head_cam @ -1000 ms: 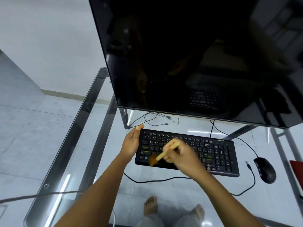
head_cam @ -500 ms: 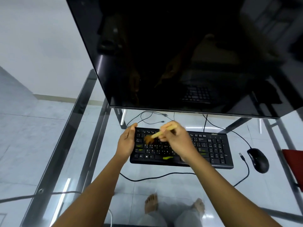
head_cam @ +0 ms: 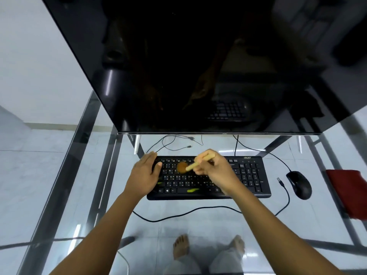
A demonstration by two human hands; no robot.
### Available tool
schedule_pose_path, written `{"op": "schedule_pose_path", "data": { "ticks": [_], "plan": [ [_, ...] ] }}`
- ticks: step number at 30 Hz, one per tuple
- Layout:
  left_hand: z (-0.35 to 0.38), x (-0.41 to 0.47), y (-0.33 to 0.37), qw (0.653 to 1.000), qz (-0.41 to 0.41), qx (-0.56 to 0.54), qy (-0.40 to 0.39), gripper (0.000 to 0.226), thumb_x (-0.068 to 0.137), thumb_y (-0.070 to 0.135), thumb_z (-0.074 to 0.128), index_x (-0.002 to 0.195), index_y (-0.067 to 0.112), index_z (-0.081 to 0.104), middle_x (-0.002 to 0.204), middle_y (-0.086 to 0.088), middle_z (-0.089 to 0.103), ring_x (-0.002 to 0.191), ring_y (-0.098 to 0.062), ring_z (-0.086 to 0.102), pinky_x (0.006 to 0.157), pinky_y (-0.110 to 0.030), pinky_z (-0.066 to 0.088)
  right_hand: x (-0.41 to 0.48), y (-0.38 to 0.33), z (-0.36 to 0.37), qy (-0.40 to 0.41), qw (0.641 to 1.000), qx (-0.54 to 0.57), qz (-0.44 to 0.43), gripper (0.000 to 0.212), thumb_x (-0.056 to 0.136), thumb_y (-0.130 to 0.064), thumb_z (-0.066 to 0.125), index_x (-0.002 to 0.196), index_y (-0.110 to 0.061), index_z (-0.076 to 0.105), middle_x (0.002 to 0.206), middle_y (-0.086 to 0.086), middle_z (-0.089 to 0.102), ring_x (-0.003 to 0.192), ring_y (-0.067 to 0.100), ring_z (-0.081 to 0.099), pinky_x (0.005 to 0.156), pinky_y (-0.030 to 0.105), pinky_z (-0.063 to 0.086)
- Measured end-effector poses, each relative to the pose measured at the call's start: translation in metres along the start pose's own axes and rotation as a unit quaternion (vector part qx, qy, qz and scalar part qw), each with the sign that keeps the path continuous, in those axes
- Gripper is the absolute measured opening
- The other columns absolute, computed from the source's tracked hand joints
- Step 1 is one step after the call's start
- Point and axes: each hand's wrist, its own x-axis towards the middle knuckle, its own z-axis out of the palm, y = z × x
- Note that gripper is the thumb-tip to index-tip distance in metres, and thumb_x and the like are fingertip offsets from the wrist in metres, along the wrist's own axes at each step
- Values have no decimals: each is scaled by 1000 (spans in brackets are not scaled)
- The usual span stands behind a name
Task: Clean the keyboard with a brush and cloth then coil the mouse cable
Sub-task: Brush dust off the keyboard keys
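Head view, looking down: my left hand lay flat with straight fingers on the left end of a black keyboard. My right hand gripped the pale handle of a brush, whose brown bristles touched the upper left keys. The keyboard sat on a glass worktop under a dark monitor. A black mouse lay just right of it, a red cloth further right. A loose black cable curved along the keyboard's near side.
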Motion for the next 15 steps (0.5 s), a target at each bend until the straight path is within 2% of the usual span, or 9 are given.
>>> {"op": "schedule_pose_path", "data": {
  "ticks": [1,2,4,5,7,8,10,12,15],
  "plan": [
    [3,0,1,999,13,46,13,49,101,35,40,146,12,38,155,-5,32,146,-21,21,119,-41,14,-4,3,-5,-3,1000,-23,2,12,97,-11,55,89,-17,62,80,-4,74,81,19,72,80,34,59],
    [6,-2,3,996,25,79,27,50,102,35,38,145,12,38,156,-6,29,147,-22,17,119,-44,10,-5,7,-9,29,999,-30,2,13,97,-12,56,88,-20,61,78,-7,72,81,21,71,78,33,59],
    [15,-7,12,990,61,119,45,54,100,40,31,145,10,38,157,-7,28,147,-24,15,119,-47,8,-7,16,-20,129,991,-31,-5,13,98,-16,57,86,-22,59,79,-7,71,79,21,70,74,26,56],
    [20,-9,17,987,83,133,44,58,98,43,26,144,10,38,156,-8,28,147,-24,15,119,-48,9,-9,17,-23,137,990,-24,-14,12,98,-17,56,87,-20,58,82,-3,72,78,19,70,75,24,57],
    [29,-11,28,980,121,153,24,63,96,46,21,144,10,37,156,-8,29,147,-23,15,120,-48,10,-11,19,-19,79,997,-13,-12,11,100,-17,52,91,-13,57,84,3,73,77,17,71,81,34,60],
    [34,-10,33,978,134,160,11,63,96,46,20,145,10,37,156,-7,29,147,-21,15,120,-47,9,-11,19,-17,64,998,-18,-4,11,101,-17,50,92,-13,56,83,0,73,76,15,71,80,36,60],
    [41,-6,39,974,148,173,-8,64,96,45,18,145,9,37,156,-7,29,147,-21,15,120,-45,7,-6,19,-20,122,992,-27,6,9,101,-19,49,93,-17,52,80,-7,70,75,11,70,74,26,58],
    [45,1,43,970,154,184,-21,66,96,45,14,146,9,36,156,-7,30,147,-21,16,119,-44,6,-2,20,-26,156,988,-5,-3,9,99,-16,54,93,-20,49,80,-3,70,73,13,70,69,22,56],
    [47,7,47,970,157,183,-43,70,94,47,7,148,10,32,156,-5,30,148,-21,15,118,-44,3,-2,22,-24,59,998,-32,5,12,96,-7,57,90,-17,54,81,3,71,73,11,69,70,25,57]
  ]
}}
